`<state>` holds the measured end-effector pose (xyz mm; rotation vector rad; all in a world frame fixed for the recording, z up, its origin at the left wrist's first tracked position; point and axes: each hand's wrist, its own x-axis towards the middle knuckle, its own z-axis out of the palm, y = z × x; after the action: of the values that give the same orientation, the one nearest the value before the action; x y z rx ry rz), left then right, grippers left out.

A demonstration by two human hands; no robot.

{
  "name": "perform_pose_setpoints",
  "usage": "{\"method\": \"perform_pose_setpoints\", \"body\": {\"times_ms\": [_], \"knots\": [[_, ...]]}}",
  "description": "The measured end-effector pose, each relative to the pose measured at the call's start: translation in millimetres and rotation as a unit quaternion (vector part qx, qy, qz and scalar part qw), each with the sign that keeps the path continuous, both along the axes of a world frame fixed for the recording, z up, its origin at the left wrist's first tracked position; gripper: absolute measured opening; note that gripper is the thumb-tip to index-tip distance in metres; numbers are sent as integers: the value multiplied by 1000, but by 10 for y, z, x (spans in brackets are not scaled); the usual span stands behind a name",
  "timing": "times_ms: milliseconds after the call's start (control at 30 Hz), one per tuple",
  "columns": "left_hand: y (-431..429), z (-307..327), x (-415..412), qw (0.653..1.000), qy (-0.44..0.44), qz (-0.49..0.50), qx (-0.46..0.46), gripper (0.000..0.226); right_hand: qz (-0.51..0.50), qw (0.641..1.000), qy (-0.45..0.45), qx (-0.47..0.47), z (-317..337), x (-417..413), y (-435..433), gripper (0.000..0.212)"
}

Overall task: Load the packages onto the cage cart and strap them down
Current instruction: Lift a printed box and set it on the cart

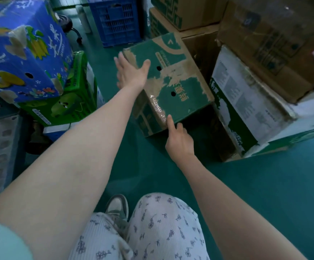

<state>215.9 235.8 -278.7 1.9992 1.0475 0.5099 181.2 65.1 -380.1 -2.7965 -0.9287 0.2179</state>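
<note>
Beyond both hands and to the right of them rises a stack of brown cartons (265, 44). A white-and-green carton (236, 102) lies below it, and a blue fruit box (21, 53) stands well to the left of the left hand. Between these, on the teal floor (265, 184), is the green carton (171, 76) that the lift turns on. It lies ahead of the person, its long axis running from far left to near right. It sits tilted, with dark shadow under its near end, so that end looks clear of the floor. Both hands meet the same long edge, the one on the person's left. The left hand (131, 74) is flat and spread at the far corner, fingers straight and reaching over the edge. The right hand (180, 141) is at the near corner, the nearer of the two to the body. Its index finger lies straight against the carton, but the other fingers are bent out of sight, so whether they hook under the rim cannot be told. The carton is worn — green print scuffed away to bare brown board in patches (most of all near the left hand). Clear tape (158, 107) wraps the edge just above the right hand, and two small round holes (158, 68) pierce the top face. It will likely lift as a two-handed tilt.
</note>
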Motion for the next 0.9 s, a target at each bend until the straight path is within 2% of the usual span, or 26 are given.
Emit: {"method": "perform_pose_setpoints", "body": {"times_ms": [67,167,267,367,433,533,567,700,800,900], "knots": [[47,72,95,995,35,-46,77,85,3,1000,-2,-9,-12,-10,-59,75],[184,84,197,971,136,-118,158,90,8,1000,8,-11,-8,-31,-98,77],[285,101,194,957,159,-124,210,89,-10,991,99,91,31,-23,-100,73],[333,156,73,948,171,-118,242,85,-75,967,167,179,140,59,-127,80],[371,166,-14,949,175,-108,240,86,-145,940,205,231,252,107,-117,79],[430,165,-176,953,186,-86,224,87,-283,863,273,316,404,203,7,73],[456,165,-235,956,186,-77,212,87,-311,850,280,319,432,247,69,74],[525,112,-437,978,158,-73,118,91,-342,841,316,275,475,382,254,68],[490,91,-558,988,101,-100,52,84,-368,801,357,309,503,380,269,66],[376,111,-670,992,75,-92,45,81,-404,770,351,349,503,344,209,68]]}}
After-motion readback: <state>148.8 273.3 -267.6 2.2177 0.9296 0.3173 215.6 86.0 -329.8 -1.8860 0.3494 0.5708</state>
